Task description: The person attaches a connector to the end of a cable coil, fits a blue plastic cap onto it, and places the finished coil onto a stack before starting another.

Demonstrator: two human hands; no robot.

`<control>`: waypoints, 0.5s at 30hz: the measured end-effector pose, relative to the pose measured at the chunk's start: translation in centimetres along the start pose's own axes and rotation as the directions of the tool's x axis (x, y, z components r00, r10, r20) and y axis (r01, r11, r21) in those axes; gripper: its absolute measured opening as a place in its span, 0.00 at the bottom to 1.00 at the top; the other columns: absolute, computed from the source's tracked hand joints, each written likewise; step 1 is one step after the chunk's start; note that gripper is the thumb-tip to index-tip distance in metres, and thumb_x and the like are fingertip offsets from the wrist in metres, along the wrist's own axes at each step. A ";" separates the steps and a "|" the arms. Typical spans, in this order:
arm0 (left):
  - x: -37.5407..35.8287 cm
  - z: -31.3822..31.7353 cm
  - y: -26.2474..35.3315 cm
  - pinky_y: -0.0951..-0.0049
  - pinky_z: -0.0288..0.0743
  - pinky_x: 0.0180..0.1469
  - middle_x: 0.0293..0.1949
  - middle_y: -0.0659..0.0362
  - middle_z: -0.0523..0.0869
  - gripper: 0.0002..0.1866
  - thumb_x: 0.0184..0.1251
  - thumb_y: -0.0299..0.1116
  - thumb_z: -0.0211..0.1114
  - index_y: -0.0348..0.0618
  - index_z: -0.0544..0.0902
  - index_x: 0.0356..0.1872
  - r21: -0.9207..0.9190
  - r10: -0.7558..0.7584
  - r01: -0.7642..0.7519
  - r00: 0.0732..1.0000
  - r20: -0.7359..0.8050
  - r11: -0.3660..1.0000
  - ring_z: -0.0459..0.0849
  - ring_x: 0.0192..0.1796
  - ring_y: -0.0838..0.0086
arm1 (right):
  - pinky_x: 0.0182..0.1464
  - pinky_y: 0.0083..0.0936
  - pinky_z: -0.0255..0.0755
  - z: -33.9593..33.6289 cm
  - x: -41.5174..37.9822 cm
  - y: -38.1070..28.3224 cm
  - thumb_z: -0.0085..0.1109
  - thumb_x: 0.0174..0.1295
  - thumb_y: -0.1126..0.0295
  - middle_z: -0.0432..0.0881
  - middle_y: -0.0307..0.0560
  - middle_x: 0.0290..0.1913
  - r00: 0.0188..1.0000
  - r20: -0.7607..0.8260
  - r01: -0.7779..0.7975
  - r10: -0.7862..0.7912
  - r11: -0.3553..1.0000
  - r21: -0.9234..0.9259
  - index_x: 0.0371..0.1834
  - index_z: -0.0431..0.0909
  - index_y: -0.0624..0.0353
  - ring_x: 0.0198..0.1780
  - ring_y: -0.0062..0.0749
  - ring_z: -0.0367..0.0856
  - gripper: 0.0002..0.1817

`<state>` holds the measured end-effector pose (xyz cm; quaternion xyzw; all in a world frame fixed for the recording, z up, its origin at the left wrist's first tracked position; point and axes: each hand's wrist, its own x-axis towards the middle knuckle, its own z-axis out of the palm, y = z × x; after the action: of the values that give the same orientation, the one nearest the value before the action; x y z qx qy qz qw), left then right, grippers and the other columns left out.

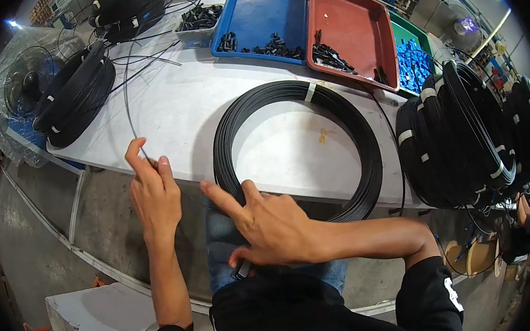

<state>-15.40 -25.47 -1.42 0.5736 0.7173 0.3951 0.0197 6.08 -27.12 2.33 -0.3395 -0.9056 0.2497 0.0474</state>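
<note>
My left hand is closed on a thin black cable, which passes between thumb and index finger and runs up across the white table. My right hand is over the near-left side of a large black cable coil, its index finger stretched toward the left hand and its thumb apart, lower down. Right at the thumb tip shows a small dark piece, close to my lap. White tape binds the coil, which lies flat at the table's front edge. The palm side of the right hand is hidden.
Behind the coil stand a blue tray and a red tray with small black parts, and a green tray with blue pieces. More cable coils stand left and right. A person's arm shows far right.
</note>
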 end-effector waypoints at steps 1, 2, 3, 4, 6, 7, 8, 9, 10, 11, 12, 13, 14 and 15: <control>0.6 -0.1 -0.2 0.56 0.71 0.35 0.22 0.53 0.79 0.24 0.78 0.39 0.55 0.36 0.63 0.65 -0.004 0.002 -0.002 1.000 -0.003 1.000 0.81 0.26 0.62 | 0.31 0.45 0.81 0.3 0.2 0.1 0.72 0.57 0.53 0.74 0.77 0.48 1.000 -0.002 -0.001 0.001 1.000 -0.005 0.83 0.39 0.50 0.31 0.62 0.85 0.58; 1.5 -0.2 -0.6 0.60 0.66 0.32 0.21 0.55 0.76 0.23 0.78 0.41 0.54 0.36 0.66 0.63 -0.109 0.159 -0.156 0.987 0.012 0.982 0.75 0.24 0.64 | 0.29 0.43 0.81 0.3 0.3 0.1 0.68 0.59 0.62 0.74 0.76 0.47 1.000 0.011 -0.015 0.016 0.998 -0.060 0.84 0.38 0.48 0.30 0.60 0.85 0.55; 2.2 -0.3 -0.6 0.64 0.61 0.30 0.20 0.57 0.72 0.22 0.78 0.43 0.52 0.36 0.69 0.61 -0.214 0.312 -0.303 0.950 0.010 0.929 0.69 0.21 0.67 | 0.27 0.42 0.80 0.3 0.3 0.0 0.64 0.60 0.70 0.74 0.76 0.46 0.999 0.024 -0.028 0.031 0.993 -0.116 0.84 0.37 0.45 0.29 0.59 0.84 0.53; 2.9 0.0 -0.3 0.66 0.61 0.30 0.20 0.59 0.69 0.28 0.78 0.53 0.48 0.34 0.76 0.54 -0.250 0.410 -0.417 0.908 -0.083 0.874 0.66 0.22 0.69 | 0.25 0.41 0.80 0.4 0.3 -0.1 0.56 0.58 0.80 0.74 0.75 0.45 1.000 0.015 -0.006 0.009 0.986 -0.167 0.84 0.36 0.41 0.28 0.60 0.84 0.53; 4.7 -0.6 -1.3 0.66 0.63 0.33 0.21 0.60 0.70 0.31 0.76 0.59 0.49 0.35 0.78 0.51 -0.207 0.566 -0.569 0.820 -0.079 0.796 0.68 0.24 0.69 | 0.26 0.42 0.80 -0.6 -0.5 -0.5 0.56 0.59 0.79 0.75 0.74 0.45 1.000 0.021 0.003 0.000 0.988 -0.155 0.84 0.36 0.42 0.28 0.60 0.83 0.53; 5.6 -1.0 -1.5 0.66 0.65 0.36 0.21 0.60 0.70 0.35 0.74 0.65 0.50 0.36 0.80 0.49 -0.163 0.697 -0.694 0.715 -0.053 0.701 0.71 0.26 0.69 | 0.26 0.43 0.80 -1.3 -0.9 -0.7 0.56 0.60 0.79 0.75 0.73 0.45 0.999 0.038 0.013 -0.008 0.991 -0.130 0.84 0.37 0.42 0.28 0.60 0.83 0.52; 5.8 -1.2 -1.4 0.69 0.61 0.37 0.22 0.59 0.71 0.43 0.67 0.75 0.46 0.37 0.83 0.43 -0.169 0.684 -0.686 0.725 -0.075 0.708 0.68 0.26 0.71 | 0.26 0.43 0.80 -2.2 -1.4 -0.9 0.56 0.60 0.79 0.75 0.73 0.45 1.000 0.024 0.014 -0.010 0.989 -0.146 0.84 0.37 0.42 0.28 0.60 0.83 0.52; 6.2 -1.1 -1.2 0.69 0.61 0.37 0.22 0.59 0.71 0.43 0.67 0.75 0.46 0.37 0.83 0.43 -0.164 0.689 -0.693 0.719 -0.091 0.702 0.68 0.26 0.71 | 0.28 0.45 0.80 -3.2 -2.1 -1.3 0.57 0.59 0.79 0.75 0.72 0.46 0.998 0.062 -0.009 0.014 0.996 -0.087 0.84 0.38 0.42 0.28 0.59 0.84 0.52; 6.4 -0.8 -1.1 0.69 0.60 0.37 0.23 0.59 0.71 0.46 0.65 0.78 0.45 0.37 0.84 0.42 -0.349 0.682 -0.682 0.717 -0.146 0.642 0.67 0.27 0.70 | 0.30 0.46 0.80 -4.1 -2.9 -1.6 0.59 0.59 0.79 0.76 0.71 0.48 0.994 0.106 -0.033 0.036 0.999 -0.025 0.84 0.39 0.42 0.29 0.58 0.84 0.52; 6.4 -0.5 -1.1 0.68 0.59 0.36 0.24 0.58 0.71 0.48 0.63 0.80 0.45 0.36 0.84 0.41 -0.520 0.666 -0.652 0.720 -0.195 0.552 0.67 0.27 0.70 | 0.30 0.46 0.80 -5.1 -3.7 -1.9 0.59 0.59 0.79 0.76 0.71 0.48 0.994 0.105 -0.029 0.032 0.999 -0.034 0.84 0.39 0.42 0.29 0.58 0.84 0.52; 6.3 -0.2 -1.2 0.68 0.59 0.38 0.25 0.59 0.71 0.52 0.59 0.84 0.41 0.36 0.85 0.42 -0.486 0.682 -0.671 0.707 -0.190 0.560 0.65 0.29 0.70 | 0.32 0.46 0.80 -6.2 -4.5 -2.0 0.61 0.57 0.79 0.76 0.69 0.52 0.997 0.079 0.006 -0.012 0.997 0.071 0.83 0.40 0.44 0.30 0.57 0.84 0.53; 5.9 -0.1 -0.7 0.68 0.59 0.38 0.25 0.59 0.71 0.52 0.59 0.84 0.41 0.36 0.85 0.42 -0.483 0.684 -0.677 0.702 -0.200 0.555 0.65 0.29 0.70 | 0.34 0.46 0.80 -7.4 -5.3 -2.3 0.64 0.56 0.79 0.77 0.68 0.55 0.998 0.045 0.044 -0.052 0.984 0.173 0.83 0.41 0.46 0.32 0.56 0.85 0.54; 5.5 0.1 0.2 0.68 0.59 0.40 0.25 0.60 0.71 0.54 0.58 0.85 0.40 0.36 0.86 0.43 -0.494 0.649 -0.665 0.723 -0.239 0.560 0.65 0.30 0.70 | 0.34 0.46 0.80 -8.7 -6.0 -2.7 0.64 0.56 0.79 0.77 0.68 0.55 0.998 0.037 0.047 -0.053 0.986 0.160 0.83 0.41 0.46 0.32 0.56 0.85 0.54; 5.2 0.3 0.7 0.67 0.58 0.41 0.25 0.60 0.71 0.55 0.57 0.86 0.39 0.36 0.86 0.45 -0.507 0.612 -0.653 0.741 -0.276 0.562 0.65 0.30 0.71 | 0.39 0.43 0.82 -10.1 -6.7 -3.2 0.67 0.53 0.80 0.74 0.67 0.61 0.994 -0.001 0.106 -0.109 0.963 0.248 0.82 0.41 0.50 0.40 0.56 0.85 0.56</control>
<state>-16.44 -20.88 1.03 0.7439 0.3099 0.5916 0.0242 11.92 -29.21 13.22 -0.2796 -0.8848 0.3599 0.0972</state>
